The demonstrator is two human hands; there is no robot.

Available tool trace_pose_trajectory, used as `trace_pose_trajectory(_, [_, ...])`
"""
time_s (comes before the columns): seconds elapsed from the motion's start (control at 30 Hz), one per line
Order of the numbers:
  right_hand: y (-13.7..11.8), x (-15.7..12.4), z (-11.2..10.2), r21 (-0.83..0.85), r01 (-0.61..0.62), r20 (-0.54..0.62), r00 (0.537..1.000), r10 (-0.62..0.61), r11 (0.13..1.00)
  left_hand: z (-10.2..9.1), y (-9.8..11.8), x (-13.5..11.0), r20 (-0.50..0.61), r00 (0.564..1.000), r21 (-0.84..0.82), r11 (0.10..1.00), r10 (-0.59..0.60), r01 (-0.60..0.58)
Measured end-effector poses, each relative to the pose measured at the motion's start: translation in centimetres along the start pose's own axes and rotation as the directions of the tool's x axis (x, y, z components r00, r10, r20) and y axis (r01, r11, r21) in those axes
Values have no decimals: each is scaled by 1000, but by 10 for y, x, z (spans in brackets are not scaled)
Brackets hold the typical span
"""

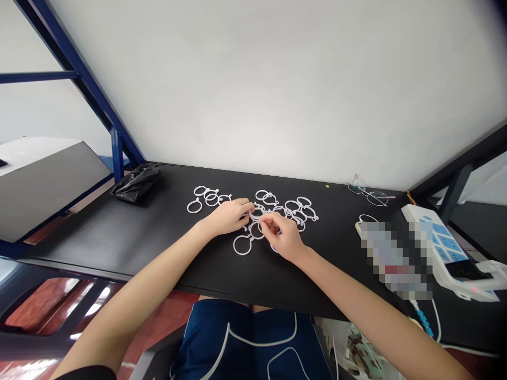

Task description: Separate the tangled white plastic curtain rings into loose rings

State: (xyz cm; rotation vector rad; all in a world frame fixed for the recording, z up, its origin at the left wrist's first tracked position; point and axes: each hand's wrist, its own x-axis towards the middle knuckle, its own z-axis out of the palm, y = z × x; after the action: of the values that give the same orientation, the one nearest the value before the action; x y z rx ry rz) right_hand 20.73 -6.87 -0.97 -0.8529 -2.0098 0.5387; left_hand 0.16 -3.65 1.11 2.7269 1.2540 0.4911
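Observation:
Several white curtain rings, each with a small eyelet, lie on the black table between and around my hands. My left hand has its fingers curled and closed at the edge of one white ring. Thumb and fingertips of my right hand pinch together at the side of another white ring, just nearer to me. Closer to the front lies a loose ring, and part of one more is covered by my right hand. The exact contact at the fingertips is small and partly hidden.
More rings lie left of my hands, others to the right. A black plastic bag sits at the table's left end. Glasses, a blurred phone with a cable and a white power strip occupy the right.

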Motion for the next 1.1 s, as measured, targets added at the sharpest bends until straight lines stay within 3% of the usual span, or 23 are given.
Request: trace_pose_trajectory(1.1, [-1,0,1,-9,6,-6,1000,-6,1000,2,2,1,-15,1000,-31,1000,3,-3])
